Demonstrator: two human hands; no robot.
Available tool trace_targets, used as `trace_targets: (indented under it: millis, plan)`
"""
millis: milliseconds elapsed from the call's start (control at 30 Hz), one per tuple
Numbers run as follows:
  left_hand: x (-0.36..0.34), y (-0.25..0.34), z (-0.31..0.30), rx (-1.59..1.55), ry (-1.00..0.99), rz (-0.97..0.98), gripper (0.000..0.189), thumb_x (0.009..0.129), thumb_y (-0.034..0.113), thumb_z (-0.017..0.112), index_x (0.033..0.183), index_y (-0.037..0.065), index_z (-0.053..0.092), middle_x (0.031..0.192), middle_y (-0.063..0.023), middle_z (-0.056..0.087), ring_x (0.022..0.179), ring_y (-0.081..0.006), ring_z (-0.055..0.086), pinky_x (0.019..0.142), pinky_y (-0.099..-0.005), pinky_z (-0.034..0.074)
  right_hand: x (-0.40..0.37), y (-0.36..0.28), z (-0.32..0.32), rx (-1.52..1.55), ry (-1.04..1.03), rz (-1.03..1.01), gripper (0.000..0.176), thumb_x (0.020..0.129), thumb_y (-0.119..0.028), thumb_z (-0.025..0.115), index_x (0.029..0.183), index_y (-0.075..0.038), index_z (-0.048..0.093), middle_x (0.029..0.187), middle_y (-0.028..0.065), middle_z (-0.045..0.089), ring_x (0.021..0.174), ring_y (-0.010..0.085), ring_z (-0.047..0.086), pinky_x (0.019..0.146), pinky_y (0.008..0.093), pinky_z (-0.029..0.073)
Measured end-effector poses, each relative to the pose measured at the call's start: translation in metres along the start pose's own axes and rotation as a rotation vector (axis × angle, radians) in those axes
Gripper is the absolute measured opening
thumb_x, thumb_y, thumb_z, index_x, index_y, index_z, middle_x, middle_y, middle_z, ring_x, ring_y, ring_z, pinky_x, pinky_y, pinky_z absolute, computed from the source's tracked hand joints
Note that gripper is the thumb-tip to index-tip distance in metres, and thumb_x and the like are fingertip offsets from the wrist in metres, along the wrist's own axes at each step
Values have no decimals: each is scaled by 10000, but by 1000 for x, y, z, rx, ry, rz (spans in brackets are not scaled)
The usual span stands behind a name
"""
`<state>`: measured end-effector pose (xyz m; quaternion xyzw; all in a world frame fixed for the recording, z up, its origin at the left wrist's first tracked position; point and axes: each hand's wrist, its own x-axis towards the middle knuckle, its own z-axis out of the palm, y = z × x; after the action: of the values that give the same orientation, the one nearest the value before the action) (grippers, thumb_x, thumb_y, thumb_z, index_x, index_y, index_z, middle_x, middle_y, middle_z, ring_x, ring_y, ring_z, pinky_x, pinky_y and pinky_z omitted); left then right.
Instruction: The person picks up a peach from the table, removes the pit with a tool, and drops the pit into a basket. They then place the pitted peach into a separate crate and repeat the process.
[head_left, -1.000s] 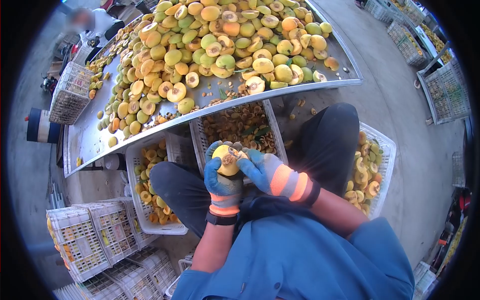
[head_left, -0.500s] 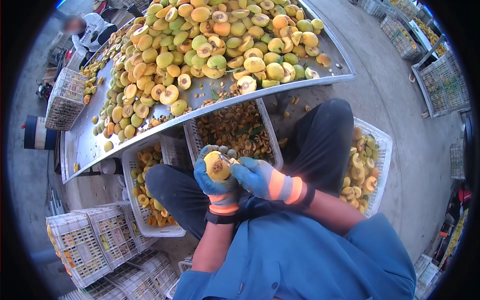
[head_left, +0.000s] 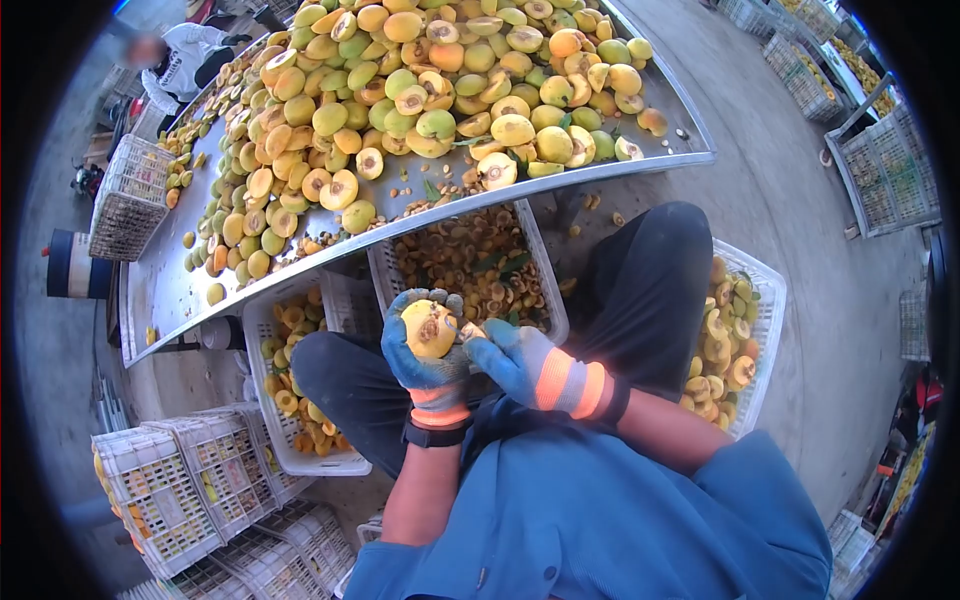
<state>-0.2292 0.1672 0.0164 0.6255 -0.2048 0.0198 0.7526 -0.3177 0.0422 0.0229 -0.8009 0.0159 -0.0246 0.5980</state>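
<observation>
If places are read from the cut stone fruit [head_left: 428, 330] in hand, a white plastic crate [head_left: 330, 465] of fruit pieces [head_left: 318, 415] stands to its left, outside the left knee [head_left: 325, 375]. Gloved left hand [head_left: 428, 374]: fingers curled, gripping the fruit from below and around its far rim. Fruit itself: roughly round, no clear long axis, cut face tipped up; brown patch at its centre, whether stone or hollow I cannot tell. Beyond the fruit, under the lip of the metal table [head_left: 165, 275], a second crate [head_left: 547, 285] with browned pieces [head_left: 470, 245]. Just right of the fruit, a small tool [head_left: 468, 331], slanting up and left to the fruit's right edge; contact at the tip too small to judge. Gloved right hand [head_left: 530, 365]: fingers pinched on the tool. Key relation: fruit lies left of and slightly beyond these fingertips, the tool spanning between. Well right of the fruit, past the right knee [head_left: 660, 250], a third crate [head_left: 771, 340].
</observation>
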Motion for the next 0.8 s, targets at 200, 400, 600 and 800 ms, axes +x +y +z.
trace_targets:
  millis: [200,400,600,800]
  plan:
    - [-4,-6,-1,25,-50,-71,296,1019,125,597,1283,-4,566,1177,-188,649,1042,-292,681,912,-415,606,10,-8,-5,117,16,80,230,1005,-93,604,1176,52,659,997,221,652,827,358,702,688,419,570]
    - [-1,-9,0,-398,143,-376,395,1073,318,464,1295,6,561,1160,-188,682,1043,-327,704,987,-440,585,4,0,3,-148,13,-107,228,968,-59,593,1151,56,664,961,218,641,803,372,690,654,445,555]
    - [-1,-11,4,-441,157,-402,398,1079,338,446,1281,19,570,1175,-183,677,1081,-320,688,1000,-447,579,8,6,6,-147,33,-126,243,961,-50,585,1159,69,658,971,230,649,818,390,692,665,452,557]
    - [-6,-18,12,-323,188,-386,386,1106,367,443,1262,40,578,1154,-162,669,1070,-285,685,969,-422,586,12,16,2,-301,-64,-235,232,939,-44,594,1143,52,650,1002,231,662,854,384,708,715,445,573]
